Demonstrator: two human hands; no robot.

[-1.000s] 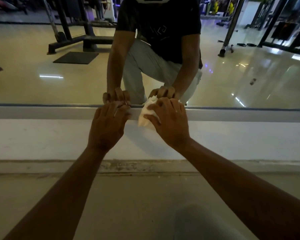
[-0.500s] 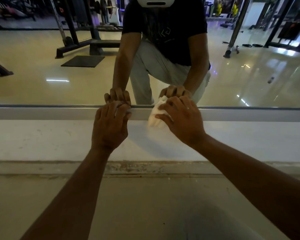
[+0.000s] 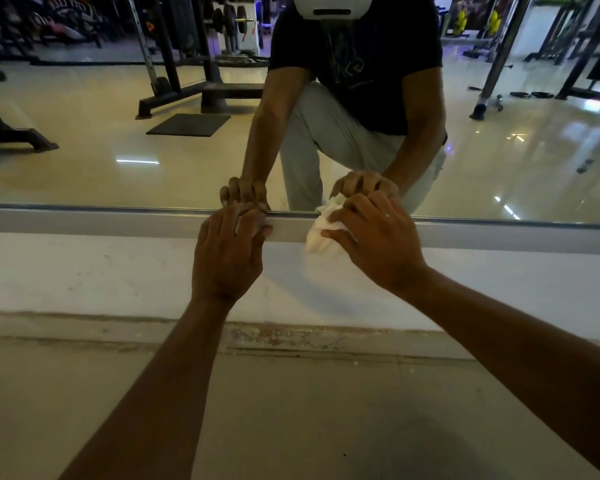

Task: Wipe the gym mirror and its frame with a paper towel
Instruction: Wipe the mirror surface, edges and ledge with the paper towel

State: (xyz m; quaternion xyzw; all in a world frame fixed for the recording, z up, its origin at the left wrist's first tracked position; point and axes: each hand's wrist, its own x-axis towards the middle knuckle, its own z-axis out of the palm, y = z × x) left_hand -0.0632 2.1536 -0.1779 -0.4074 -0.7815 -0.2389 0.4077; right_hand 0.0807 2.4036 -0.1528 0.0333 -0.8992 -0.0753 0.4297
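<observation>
The large gym mirror (image 3: pixel 101 133) fills the upper half of the view, with its grey metal bottom frame (image 3: pixel 118 221) running across as a horizontal strip. My right hand (image 3: pixel 378 240) grips a crumpled white paper towel (image 3: pixel 321 235) and presses it against the frame, right of centre. My left hand (image 3: pixel 227 252) rests flat on the frame just left of it, fingers straight and reaching the glass edge. Both hands and the crouching person are reflected in the mirror.
Below the frame is a white wall band (image 3: pixel 84 271), then a worn ledge (image 3: pixel 84 323) and the beige floor (image 3: pixel 291 410). The mirror reflects gym machines, a bench, a black floor mat and a shiny tiled floor.
My right hand has slid the paper towel to the right along the bottom frame. My left hand has stayed resting on the frame, and the view has tilted up slightly.
</observation>
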